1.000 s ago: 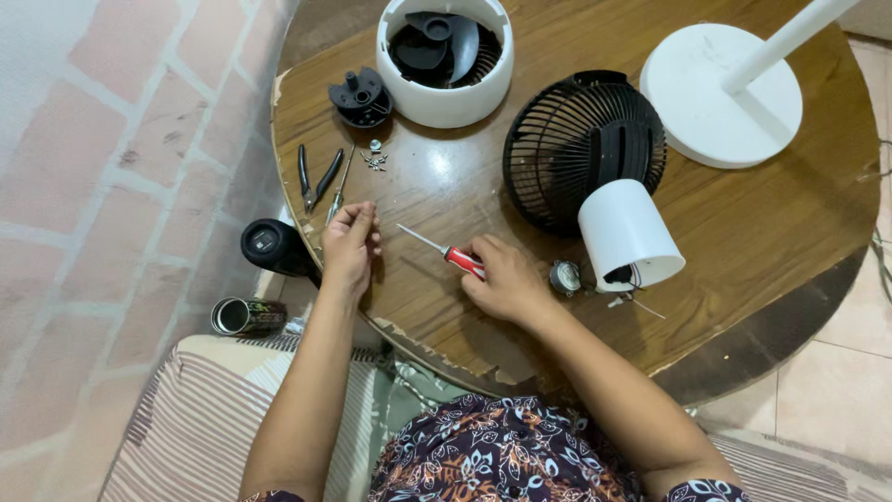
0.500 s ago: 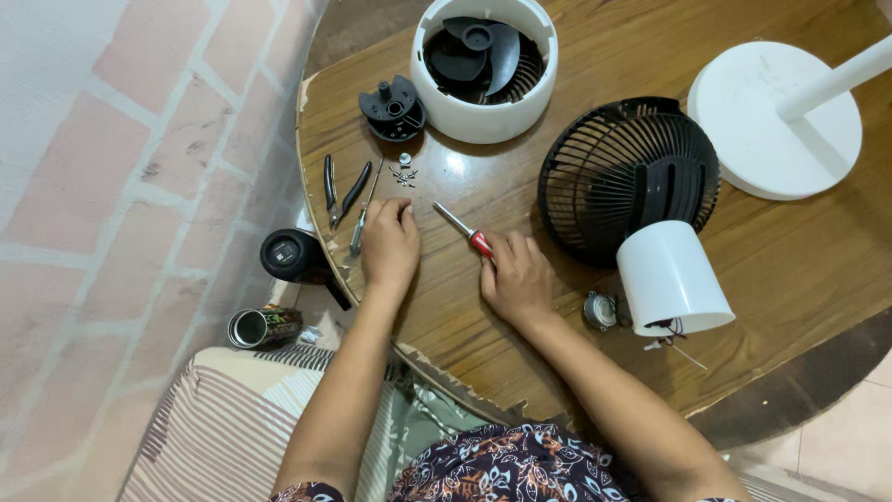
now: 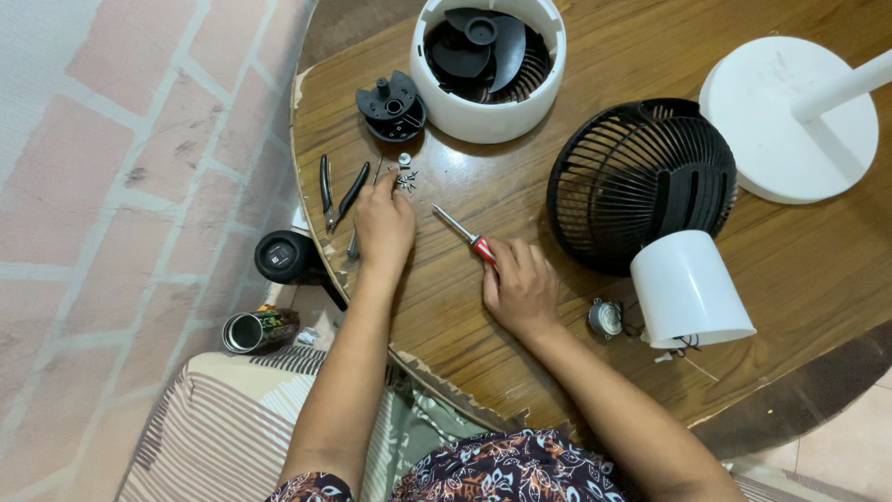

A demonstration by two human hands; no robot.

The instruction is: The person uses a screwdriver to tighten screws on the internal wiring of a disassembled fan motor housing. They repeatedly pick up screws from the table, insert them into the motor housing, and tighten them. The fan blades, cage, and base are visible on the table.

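- Broadly, the round wooden table (image 3: 576, 307) carries a fan in pieces; its near edge is chipped and ragged just below the screwdriver.
- Up and to the right of the screwdriver lies the black grille (image 3: 641, 181), touching the white motor housing (image 3: 689, 290); the white base (image 3: 790, 121) sits farther right.
- Straight above the screwdriver stands the white ring with the blades (image 3: 490, 65), with a black hub (image 3: 392, 104) beside it.
- Right hand (image 3: 520, 288): fingers curled round the red handle of the screwdriver (image 3: 469, 240), shaft pointing up-left, flat on the table.
- Left hand (image 3: 384, 228): left of the screwdriver, fingers bent down close by the small screws (image 3: 405, 178); whether it pinches one, I cannot tell. Picking one at a time seems wise.
- Pliers (image 3: 336, 193) lie left of that hand, near the table rim, so leftward room is tight; bare wood between screwdriver and ring is freer.
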